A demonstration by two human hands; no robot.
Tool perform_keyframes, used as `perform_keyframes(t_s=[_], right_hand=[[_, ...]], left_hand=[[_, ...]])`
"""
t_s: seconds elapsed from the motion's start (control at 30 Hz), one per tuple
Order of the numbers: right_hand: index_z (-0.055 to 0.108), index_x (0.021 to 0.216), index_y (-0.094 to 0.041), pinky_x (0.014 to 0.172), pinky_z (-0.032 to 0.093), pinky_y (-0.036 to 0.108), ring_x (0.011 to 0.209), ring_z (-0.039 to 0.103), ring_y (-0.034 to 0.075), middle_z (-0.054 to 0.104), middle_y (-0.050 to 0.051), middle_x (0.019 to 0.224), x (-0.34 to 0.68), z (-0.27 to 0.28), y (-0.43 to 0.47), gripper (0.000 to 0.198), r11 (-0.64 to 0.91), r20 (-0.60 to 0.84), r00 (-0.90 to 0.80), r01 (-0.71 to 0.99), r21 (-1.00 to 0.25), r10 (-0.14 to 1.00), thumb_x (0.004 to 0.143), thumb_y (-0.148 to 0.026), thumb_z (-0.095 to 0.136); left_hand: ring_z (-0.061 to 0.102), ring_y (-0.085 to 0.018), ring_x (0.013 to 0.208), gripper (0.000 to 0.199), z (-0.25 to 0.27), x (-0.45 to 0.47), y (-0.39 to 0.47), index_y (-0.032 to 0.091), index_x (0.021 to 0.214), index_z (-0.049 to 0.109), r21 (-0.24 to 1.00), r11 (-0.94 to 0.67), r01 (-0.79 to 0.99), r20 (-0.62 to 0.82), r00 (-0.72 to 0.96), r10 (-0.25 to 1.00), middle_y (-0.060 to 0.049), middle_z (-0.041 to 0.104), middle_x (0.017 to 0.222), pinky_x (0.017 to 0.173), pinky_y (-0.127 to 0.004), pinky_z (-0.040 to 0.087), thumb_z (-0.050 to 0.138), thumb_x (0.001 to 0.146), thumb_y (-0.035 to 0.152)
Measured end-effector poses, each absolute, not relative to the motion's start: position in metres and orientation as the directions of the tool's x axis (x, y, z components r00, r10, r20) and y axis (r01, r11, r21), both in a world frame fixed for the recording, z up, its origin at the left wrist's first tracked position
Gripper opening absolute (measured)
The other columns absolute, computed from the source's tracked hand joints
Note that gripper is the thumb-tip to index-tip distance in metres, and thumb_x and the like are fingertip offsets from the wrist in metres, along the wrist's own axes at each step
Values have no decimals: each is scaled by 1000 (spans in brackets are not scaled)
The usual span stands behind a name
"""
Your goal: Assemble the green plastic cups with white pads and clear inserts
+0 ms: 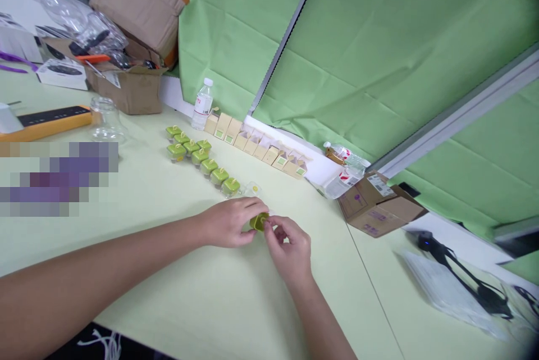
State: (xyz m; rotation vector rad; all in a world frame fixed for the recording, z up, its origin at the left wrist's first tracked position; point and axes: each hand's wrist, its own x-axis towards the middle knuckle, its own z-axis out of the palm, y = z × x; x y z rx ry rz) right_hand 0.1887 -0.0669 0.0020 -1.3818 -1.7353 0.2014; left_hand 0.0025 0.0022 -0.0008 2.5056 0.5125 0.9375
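Left hand (233, 222) grasping green jar (256, 222), right hand (292, 247) pinching its top. Likely light, stiff, slick; hold by sides.

Held lid (257, 222) is glossy plast., tabletop (210, 298) smooth matt, rt carton (374, 211) cardbd.

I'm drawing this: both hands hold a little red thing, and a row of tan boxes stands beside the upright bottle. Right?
Not red: the head view shows the little thing is green. The left hand and right hand hold it, and the tan boxes stand beside the bottle.
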Motion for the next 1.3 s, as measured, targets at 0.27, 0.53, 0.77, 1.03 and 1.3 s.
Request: perform_keyframes(t_s=[0.27, 0.53, 0.77, 1.03, 1.3], right_hand=[[64, 89, -20, 68, 49, 29, 80, 63, 19, 70, 7, 88, 204, -10, -50, 28, 153, 464, 373, 624, -767, 803, 87, -48, 60], [70, 90, -23, 83, 48, 36, 104, 61, 24, 69, 8, 110, 218, -23, -35, 23, 134, 451, 291, 700, -701, 844, 85, -44, 61], [70, 86, -21, 85, 48, 37, 103, 62, 25, 70, 8, 103, 219, -29, -27, 27, 42, 328, 346, 629, -776, 879, 81, -46, 64], [73, 89, -19, 86, 47, 34, 101, 63, 25, 73, 7, 100, 225, -26, -25, 36, 11, 239, 426, 472, -881, 873, 87, -49, 53], [73, 85, -19, 85, 46, 35, 97, 62, 26, 73, 7, 95, 240, -31, -24, 32, -6, 219, 495, 413, -911, 841, 83, -45, 55]], left_hand=[[61, -21, 91, 39, -3, -2, 8, 24, 117, 53, 482, -809, 337, 516, 636, 573, -4, 63, 107, 74, -29, 45, 59, 79, 19], [61, -19, 87, 40, -2, -4, 9, 25, 118, 52, 504, -787, 357, 511, 611, 604, -2, 62, 109, 70, -28, 45, 60, 79, 20], [60, -19, 87, 38, -3, -3, 9, 25, 117, 52, 497, -792, 355, 510, 619, 598, -3, 62, 109, 70, -28, 44, 60, 80, 22], [62, -19, 88, 40, -4, -3, 9, 25, 119, 51, 502, -780, 373, 497, 614, 613, -2, 63, 109, 69, -28, 44, 60, 80, 22], [62, -19, 91, 39, -4, -4, 9, 26, 119, 51, 499, -770, 397, 472, 620, 626, -1, 63, 111, 69, -28, 45, 59, 81, 23]])
